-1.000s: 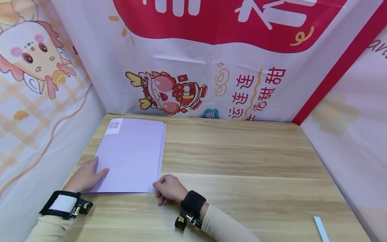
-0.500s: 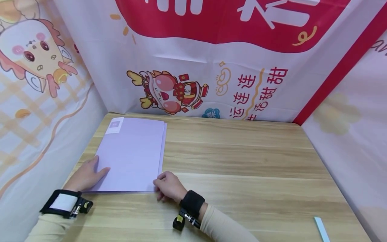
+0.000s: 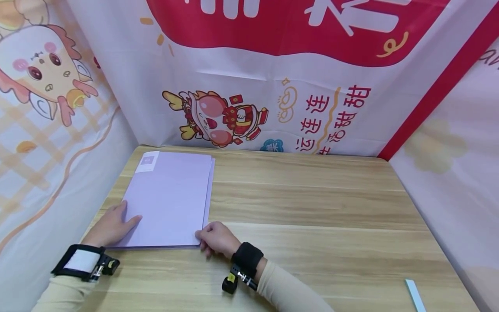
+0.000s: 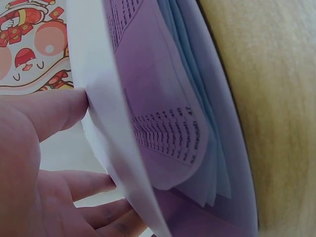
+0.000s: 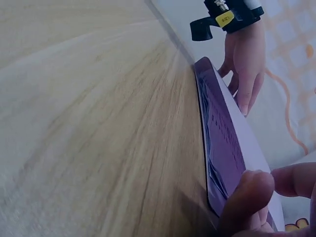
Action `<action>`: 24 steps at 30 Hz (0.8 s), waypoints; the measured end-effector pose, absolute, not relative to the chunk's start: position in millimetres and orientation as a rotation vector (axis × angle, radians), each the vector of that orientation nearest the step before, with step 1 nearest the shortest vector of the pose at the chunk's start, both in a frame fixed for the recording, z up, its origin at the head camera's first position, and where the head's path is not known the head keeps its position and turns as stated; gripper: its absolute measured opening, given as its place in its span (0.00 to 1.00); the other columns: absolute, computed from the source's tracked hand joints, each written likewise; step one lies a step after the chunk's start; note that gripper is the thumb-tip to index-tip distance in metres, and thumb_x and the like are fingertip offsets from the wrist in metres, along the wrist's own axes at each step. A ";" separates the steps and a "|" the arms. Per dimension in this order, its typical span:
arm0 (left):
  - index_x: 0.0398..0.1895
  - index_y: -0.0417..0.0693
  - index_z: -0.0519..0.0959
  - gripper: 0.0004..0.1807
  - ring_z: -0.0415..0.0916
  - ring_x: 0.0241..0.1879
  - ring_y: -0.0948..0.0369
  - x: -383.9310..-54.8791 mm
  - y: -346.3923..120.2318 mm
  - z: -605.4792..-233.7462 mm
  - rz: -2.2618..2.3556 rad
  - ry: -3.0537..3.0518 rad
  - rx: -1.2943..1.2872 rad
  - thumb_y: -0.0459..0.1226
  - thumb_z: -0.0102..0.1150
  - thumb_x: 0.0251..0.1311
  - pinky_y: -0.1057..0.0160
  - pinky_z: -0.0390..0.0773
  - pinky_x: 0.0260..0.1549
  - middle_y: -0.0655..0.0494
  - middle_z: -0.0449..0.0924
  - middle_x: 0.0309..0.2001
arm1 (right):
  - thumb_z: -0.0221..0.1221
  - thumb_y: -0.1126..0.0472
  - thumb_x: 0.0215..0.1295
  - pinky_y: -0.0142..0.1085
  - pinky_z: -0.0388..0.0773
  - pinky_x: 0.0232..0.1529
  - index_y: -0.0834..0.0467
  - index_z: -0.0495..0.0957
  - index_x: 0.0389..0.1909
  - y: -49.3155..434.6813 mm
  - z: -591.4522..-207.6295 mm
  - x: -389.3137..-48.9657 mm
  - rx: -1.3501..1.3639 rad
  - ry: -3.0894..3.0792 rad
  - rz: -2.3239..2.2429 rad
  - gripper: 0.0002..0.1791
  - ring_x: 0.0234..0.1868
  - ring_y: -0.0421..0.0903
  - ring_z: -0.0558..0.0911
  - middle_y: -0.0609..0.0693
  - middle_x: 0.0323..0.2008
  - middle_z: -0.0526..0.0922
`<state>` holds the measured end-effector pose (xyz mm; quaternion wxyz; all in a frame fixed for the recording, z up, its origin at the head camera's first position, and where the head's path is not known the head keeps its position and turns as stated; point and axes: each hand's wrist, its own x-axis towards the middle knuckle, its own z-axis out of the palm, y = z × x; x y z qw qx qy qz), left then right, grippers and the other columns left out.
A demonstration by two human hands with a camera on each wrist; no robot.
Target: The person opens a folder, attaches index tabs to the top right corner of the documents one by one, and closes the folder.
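Observation:
A light purple folder (image 3: pixel 167 203) lies on the left of the table, a white label (image 3: pixel 147 161) at its far left corner. My left hand (image 3: pixel 111 225) rests on its left edge, with the thumb on the cover and the fingers along the spine. At the near right corner, my right hand (image 3: pixel 220 239) pinches the folder's cover between thumb and forefinger. In the left wrist view, the cover stands slightly apart from the back. Between them show a numbered index sheet (image 4: pixel 173 138) and several bluish sheets (image 4: pixel 212 158).
The wooden table (image 3: pixel 312 208) extends right of the folder. A pale blue strip (image 3: pixel 415 295) lies near its front right. Printed cloth (image 3: pixel 234 65) hangs along the back, with more cloth (image 3: pixel 58 143) at the left side and at the right.
The right hand shifts very slightly at the folder's corner, keeping its pinch. The left hand and the folder stay practically where they were.

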<state>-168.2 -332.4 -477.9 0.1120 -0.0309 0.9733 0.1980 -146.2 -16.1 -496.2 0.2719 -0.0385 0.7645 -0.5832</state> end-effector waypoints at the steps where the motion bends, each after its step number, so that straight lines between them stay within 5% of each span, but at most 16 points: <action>1: 0.70 0.13 0.46 0.48 0.50 0.65 0.20 -168.1 -332.8 -478.2 0.583 2.852 -0.094 0.51 0.50 0.74 0.27 0.56 0.63 0.09 0.46 0.65 | 0.60 0.58 0.72 0.28 0.60 0.12 0.61 0.78 0.22 -16.8 -496.2 -145.9 -0.111 2.082 -1.552 0.18 0.11 0.39 0.71 0.46 0.15 0.76; 24: 0.69 0.12 0.47 0.49 0.50 0.65 0.20 -167.7 -335.9 -477.1 0.587 2.843 -0.030 0.53 0.49 0.75 0.27 0.56 0.63 0.09 0.48 0.65 | 0.63 0.57 0.67 0.29 0.63 0.19 0.53 0.70 0.16 -19.7 -497.8 -148.3 -0.312 2.432 -1.278 0.20 0.16 0.39 0.69 0.43 0.14 0.71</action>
